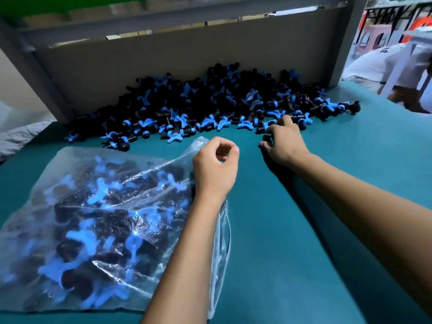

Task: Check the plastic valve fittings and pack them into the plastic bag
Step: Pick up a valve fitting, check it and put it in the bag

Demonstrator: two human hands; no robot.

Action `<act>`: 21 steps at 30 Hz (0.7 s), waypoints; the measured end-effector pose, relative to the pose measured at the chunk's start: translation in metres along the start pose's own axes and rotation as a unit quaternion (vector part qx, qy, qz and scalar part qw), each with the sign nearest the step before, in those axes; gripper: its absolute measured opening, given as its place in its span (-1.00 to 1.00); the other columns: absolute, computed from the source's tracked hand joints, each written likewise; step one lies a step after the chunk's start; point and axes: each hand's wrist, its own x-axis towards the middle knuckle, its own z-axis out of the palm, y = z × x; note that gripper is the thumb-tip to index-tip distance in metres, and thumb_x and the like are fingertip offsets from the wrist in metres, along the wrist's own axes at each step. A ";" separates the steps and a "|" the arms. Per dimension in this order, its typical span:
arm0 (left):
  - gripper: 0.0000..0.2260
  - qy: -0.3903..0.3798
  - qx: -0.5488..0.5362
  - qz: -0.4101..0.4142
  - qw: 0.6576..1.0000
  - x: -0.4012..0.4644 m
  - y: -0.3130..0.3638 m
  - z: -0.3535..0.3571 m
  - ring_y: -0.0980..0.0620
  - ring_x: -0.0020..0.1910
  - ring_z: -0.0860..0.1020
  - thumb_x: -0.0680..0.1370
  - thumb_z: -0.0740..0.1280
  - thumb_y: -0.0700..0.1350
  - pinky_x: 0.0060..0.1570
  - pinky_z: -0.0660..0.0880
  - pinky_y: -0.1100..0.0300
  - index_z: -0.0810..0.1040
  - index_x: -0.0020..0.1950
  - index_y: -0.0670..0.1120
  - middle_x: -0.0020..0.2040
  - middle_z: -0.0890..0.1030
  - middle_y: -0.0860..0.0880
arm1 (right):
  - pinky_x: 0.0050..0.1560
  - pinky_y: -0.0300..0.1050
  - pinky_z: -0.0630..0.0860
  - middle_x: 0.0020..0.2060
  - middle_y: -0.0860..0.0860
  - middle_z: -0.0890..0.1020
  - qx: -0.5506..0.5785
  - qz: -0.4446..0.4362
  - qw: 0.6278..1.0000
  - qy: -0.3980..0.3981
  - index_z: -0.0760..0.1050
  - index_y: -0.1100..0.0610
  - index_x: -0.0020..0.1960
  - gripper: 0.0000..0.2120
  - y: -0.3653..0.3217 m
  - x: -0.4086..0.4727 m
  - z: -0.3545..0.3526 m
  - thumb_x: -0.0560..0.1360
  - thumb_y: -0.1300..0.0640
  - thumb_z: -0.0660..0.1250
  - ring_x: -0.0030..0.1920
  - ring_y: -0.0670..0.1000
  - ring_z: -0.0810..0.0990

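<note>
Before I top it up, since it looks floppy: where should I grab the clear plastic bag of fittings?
Probably the loose corner of the plastic bag at its mouth, by the left hand. That film sticks up, free of fittings; the rest lies flat and loaded. Come from the right, over bare green table.

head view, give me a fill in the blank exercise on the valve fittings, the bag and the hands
1. The loose black-and-blue plastic valve fittings are piled against a ____ wall.
2. The clear plastic bag lies on the ____ table.
3. The ____ hand reaches into the edge of the pile.
4. The left hand is at the bag's ____.

Missing words: cardboard; teal; right; opening
</note>
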 end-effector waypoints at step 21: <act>-0.87 -0.046 -0.269 -0.203 0.940 0.000 0.001 -0.001 -0.05 -0.23 0.72 0.51 0.47 -0.38 -0.09 0.67 0.20 0.65 0.04 -0.24 -0.11 0.73 -0.21 | -0.08 0.09 0.64 -0.12 0.11 0.67 0.741 0.044 0.666 -0.072 0.53 0.16 0.14 -0.81 -0.026 -0.097 -0.015 0.56 0.15 0.42 -0.14 0.14 0.67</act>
